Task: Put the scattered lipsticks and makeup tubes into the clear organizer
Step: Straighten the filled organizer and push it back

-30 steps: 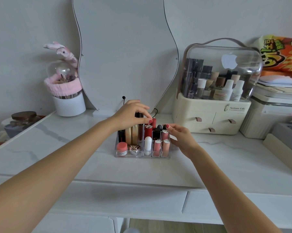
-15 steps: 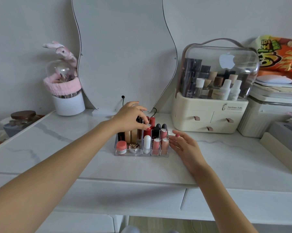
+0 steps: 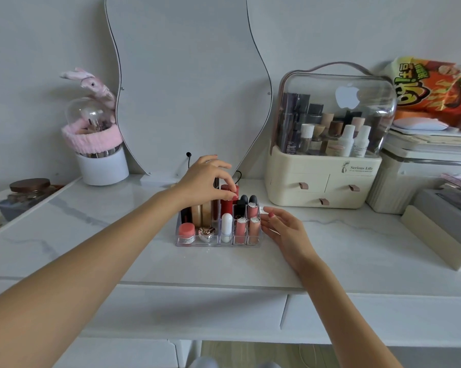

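Clear plastic is what I am working over: the organizer (image 3: 218, 241) sits in the middle of the white marble tabletop (image 3: 330, 251), and from here it looks close to full. I count tubes standing in nearly every slot, a pink jar (image 3: 186, 231) and a gold heart-shaped piece (image 3: 206, 233) in the front left cells, and a white tube (image 3: 226, 227) beside two pink tubes (image 3: 247, 229) at the front right. I see no loose lipstick or tube lying on the tabletop, so I judge the job almost done, with only this last seating left. My left hand (image 3: 205, 181) is above the back row, thumb and fingertips pinching the top of a red lipstick (image 3: 228, 199) that stands in a rear slot. My right hand (image 3: 285, 229) rests just beside the organizer's right wall, fingers spread and relaxed, holding nothing; whether they touch the wall I cannot tell. Against the frame half a second ago, the left hand has hardly shifted, still on the red lipstick, and the right hand holds its place by the wall; a second ago its fingers were in against the right-hand tubes.
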